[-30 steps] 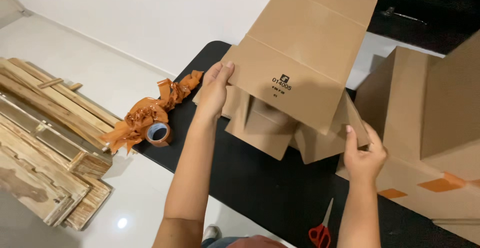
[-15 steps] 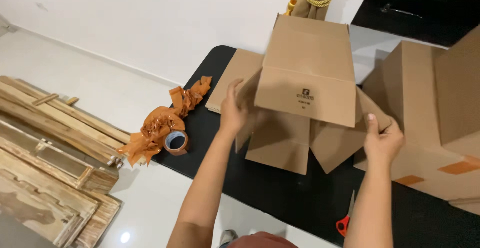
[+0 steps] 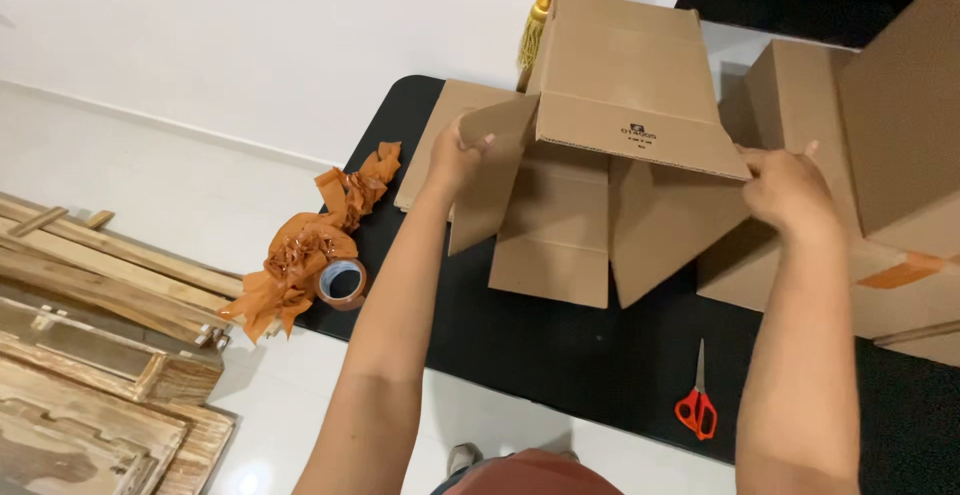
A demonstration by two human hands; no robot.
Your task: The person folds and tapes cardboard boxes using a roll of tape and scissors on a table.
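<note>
An open brown cardboard box (image 3: 625,90) is held up over the black table (image 3: 560,345), its loose bottom flaps pointing toward me. My left hand (image 3: 455,160) grips the left side flap (image 3: 490,175). My right hand (image 3: 790,190) holds the box's right edge where the right flap (image 3: 670,220) hangs down. A wider flap (image 3: 555,230) droops between them onto the table.
A roll of brown tape (image 3: 342,283) and crumpled orange tape scraps (image 3: 300,255) lie at the table's left end. Red-handled scissors (image 3: 697,400) lie near the front edge. More cardboard boxes (image 3: 880,155) stand on the right. Wooden planks (image 3: 90,355) are stacked on the white floor.
The box has been lifted and swung farther from me, its flaps now hanging open. My left hand shifted from the box's side onto the left flap.
</note>
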